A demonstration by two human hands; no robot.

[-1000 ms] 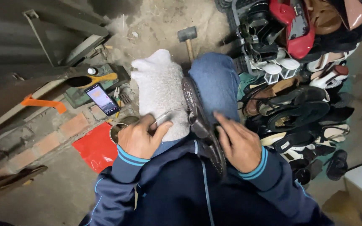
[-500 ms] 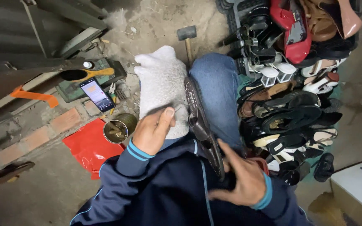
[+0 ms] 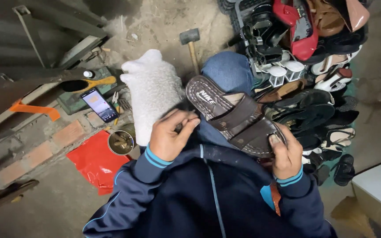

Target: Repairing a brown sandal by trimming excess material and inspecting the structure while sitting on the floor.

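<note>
In the middle of the frame a brown sandal (image 3: 237, 119) with two wide straps lies across the person's lap, sole down, its toe end pointing to the upper left. The right hand (image 3: 286, 155) grasps its heel end, thumb on the footbed and the other fingers under the sole. The left hand (image 3: 169, 135) is just beside the toe end, its fingers pinched together on something small and dark that I cannot identify. The sandal looks light and a little flexible; the sole is probably firm rubber, the straps soft leather, so nothing fragile. The sole edge at heel or toe seems the steady place to hold, because the straps would bend. Left of the sandal a white woolly cloth (image 3: 151, 90) covers the knee, and a hammer (image 3: 191, 44) lies on the floor above.
</note>
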